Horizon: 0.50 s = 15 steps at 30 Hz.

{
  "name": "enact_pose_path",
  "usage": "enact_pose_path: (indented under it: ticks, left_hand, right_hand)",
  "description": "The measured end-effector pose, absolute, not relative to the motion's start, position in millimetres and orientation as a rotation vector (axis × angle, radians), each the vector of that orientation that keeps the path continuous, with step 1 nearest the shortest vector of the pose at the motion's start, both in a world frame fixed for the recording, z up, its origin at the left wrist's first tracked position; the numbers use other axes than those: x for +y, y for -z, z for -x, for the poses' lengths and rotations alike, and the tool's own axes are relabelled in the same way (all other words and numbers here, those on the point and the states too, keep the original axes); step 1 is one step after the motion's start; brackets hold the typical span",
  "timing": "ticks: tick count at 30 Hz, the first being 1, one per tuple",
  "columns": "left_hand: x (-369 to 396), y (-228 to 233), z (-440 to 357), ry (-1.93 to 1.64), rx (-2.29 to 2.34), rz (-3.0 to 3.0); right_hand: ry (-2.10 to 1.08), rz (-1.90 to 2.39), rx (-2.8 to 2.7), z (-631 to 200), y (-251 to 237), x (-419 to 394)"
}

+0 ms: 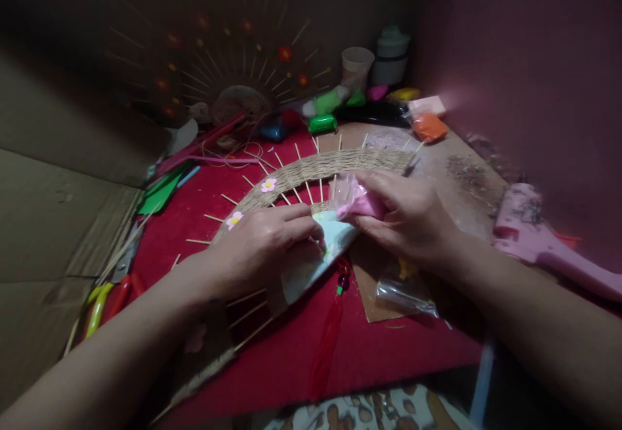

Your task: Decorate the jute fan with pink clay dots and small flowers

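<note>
My right hand [408,216] holds a small clear bag of pink clay [352,198] over a round craft piece. That piece is a woven straw ring [321,166] with thin wooden sticks radiating outward and a pale disc [315,258] at its centre. My left hand [265,245] rests on the disc, its fingertips pinched together beside the bag, seemingly on a tiny pink bit. Two small pink flowers [268,185] sit on the ring's left side. A red tassel [328,339] hangs from the disc toward me.
The red cloth [379,352] covers the work surface. A pink glue gun [534,236] lies at right. An empty plastic bag [405,291] sits below my right hand. Coloured clay packets [427,125], a cup [357,64] and a similar finished sunburst piece [238,67] stand behind. Scissors [114,297] and cardboard [58,223] lie left.
</note>
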State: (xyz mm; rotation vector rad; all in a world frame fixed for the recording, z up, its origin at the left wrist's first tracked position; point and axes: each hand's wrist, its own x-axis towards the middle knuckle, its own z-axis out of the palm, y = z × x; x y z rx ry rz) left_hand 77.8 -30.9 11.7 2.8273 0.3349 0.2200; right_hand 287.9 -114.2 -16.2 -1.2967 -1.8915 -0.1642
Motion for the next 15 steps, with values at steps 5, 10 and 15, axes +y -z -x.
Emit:
enact_pose_path:
  ticks: [5, 10, 15]
  left_hand:
    - [-31.5, -13.9, -78.5, -0.225, 0.358, -2.795]
    - [-30.6, -9.1, -78.9, -0.241, 0.358, -2.798]
    - [-31.0, -9.6, -78.1, -0.247, 0.354, -2.785]
  right_hand:
    - [0.134, 1.296, -1.887, -287.6, 15.5, -114.5]
    - [0.152, 1.277, -1.894, -287.3, 14.9, -113.9]
    - [0.154, 1.294, -1.882, -287.4, 16.1, -114.2]
